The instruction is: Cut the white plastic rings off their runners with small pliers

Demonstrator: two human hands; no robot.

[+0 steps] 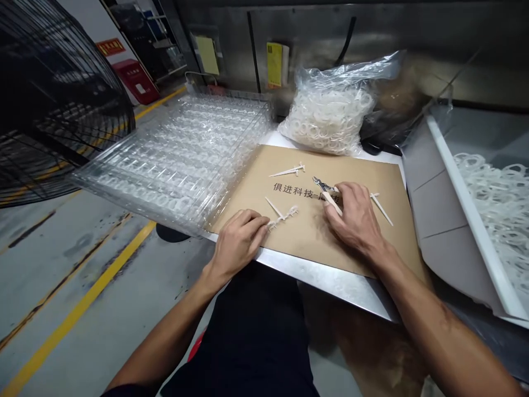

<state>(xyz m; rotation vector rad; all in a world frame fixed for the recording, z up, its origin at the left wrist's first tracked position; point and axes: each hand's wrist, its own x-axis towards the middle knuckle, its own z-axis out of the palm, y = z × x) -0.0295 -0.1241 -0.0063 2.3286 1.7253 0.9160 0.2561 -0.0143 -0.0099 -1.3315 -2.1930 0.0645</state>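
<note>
My left hand [242,240] pinches one end of a white plastic sprue [282,215], a thin branched piece with a pointed stem and a small ring-like part at its far end. Over the cardboard sheet [306,234], my right hand [353,215] is closed around the pale handles of a pair of nippers [326,190], whose metal jaws point up and left, apart from the sprue. Another white sprue piece [289,171] lies farther back on the cardboard. A third thin white piece [382,208] lies just right of my right hand.
Clear plastic trays [177,160] with rows of small parts stand at the left. Behind the cardboard sits a clear bag [330,113] of white rings. At the right, a white-edged bin [467,212] holds many rings. A black fan [61,99] stands far left.
</note>
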